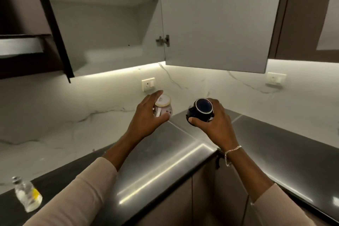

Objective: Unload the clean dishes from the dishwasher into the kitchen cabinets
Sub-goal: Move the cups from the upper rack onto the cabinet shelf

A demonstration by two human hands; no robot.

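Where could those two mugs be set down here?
The open cabinet's lower compartment shows nothing inside, between its dark left door and grey right door. The steel counter corner below is bare too. Only the far-left counter end holds a clear bottle.

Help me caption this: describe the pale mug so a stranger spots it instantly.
Below the open wall cabinet, over the steel counter, find the left hand. It grips the pale mug; unlike the dark blue mug in the right hand, its cream base bears printed lettering.
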